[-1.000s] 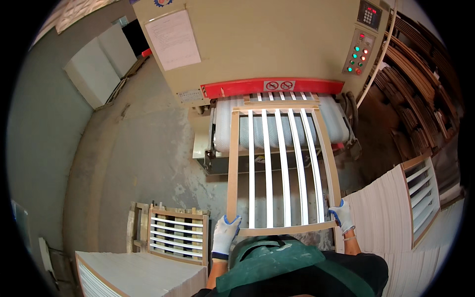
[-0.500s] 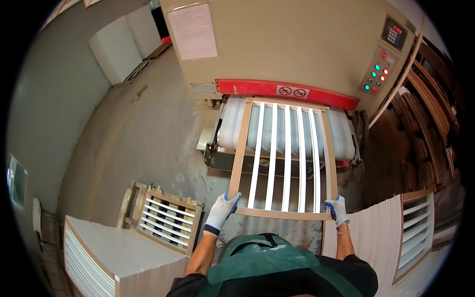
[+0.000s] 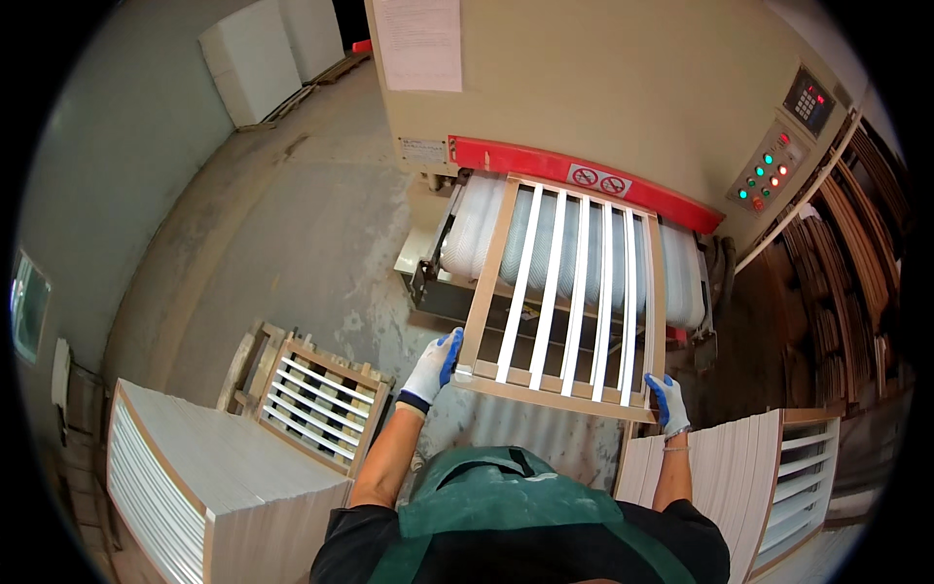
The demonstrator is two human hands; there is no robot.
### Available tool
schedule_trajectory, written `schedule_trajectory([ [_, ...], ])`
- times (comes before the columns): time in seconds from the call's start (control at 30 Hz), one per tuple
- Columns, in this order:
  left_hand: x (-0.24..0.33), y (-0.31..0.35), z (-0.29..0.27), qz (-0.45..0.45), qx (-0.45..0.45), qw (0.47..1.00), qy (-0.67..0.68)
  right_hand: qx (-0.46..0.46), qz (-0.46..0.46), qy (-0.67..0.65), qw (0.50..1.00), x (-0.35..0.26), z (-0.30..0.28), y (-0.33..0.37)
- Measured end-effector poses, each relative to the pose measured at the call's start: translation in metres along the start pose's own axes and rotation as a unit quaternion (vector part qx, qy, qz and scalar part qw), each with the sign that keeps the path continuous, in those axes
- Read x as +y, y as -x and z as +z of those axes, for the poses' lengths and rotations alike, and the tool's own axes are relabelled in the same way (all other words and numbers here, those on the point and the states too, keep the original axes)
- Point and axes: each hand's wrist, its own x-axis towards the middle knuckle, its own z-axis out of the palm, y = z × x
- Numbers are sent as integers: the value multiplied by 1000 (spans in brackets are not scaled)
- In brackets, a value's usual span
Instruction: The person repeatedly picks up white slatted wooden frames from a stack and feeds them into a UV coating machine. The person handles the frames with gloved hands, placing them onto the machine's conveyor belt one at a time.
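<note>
A rectangular wooden slatted frame (image 3: pixel 489 265) with several white slats lies with its far end on the pale textured conveyor belt (image 3: pixel 683 284). That far end meets the red bar of the machine; the near end overhangs the belt toward me. My left hand (image 3: pixel 432 370), in a white glove with blue fingers, holds the frame's outer side at its near left corner. At the near right corner my right hand (image 3: pixel 669 404), gloved alike, holds the other side, its fingers along the edge. Parts of both hands' grip are hidden from above.
A large beige machine (image 3: pixel 584 88) carries a red warning bar (image 3: pixel 525 162) and a control panel (image 3: pixel 769 170). Stacked slatted frames (image 3: pixel 263 457) stand at lower left, another stack (image 3: pixel 710 467) at lower right. A single frame (image 3: pixel 326 404) rests on a pallet. Boards (image 3: pixel 837 282) lean at far right.
The view has shifted, so the machine sits lower and further right. The frame is further onto the belt, and my hands have slid from its near corners to its outer sides.
</note>
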Motion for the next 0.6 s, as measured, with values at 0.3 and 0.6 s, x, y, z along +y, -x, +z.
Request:
schedule_trajectory([
  [0.3, 31, 24, 3, -163, -85, 961, 205, 89, 25, 90, 992, 31, 8, -11],
  [0.6, 45, 78, 0, -76, -123, 983, 112, 165, 79, 160, 970, 64, 0, 33],
])
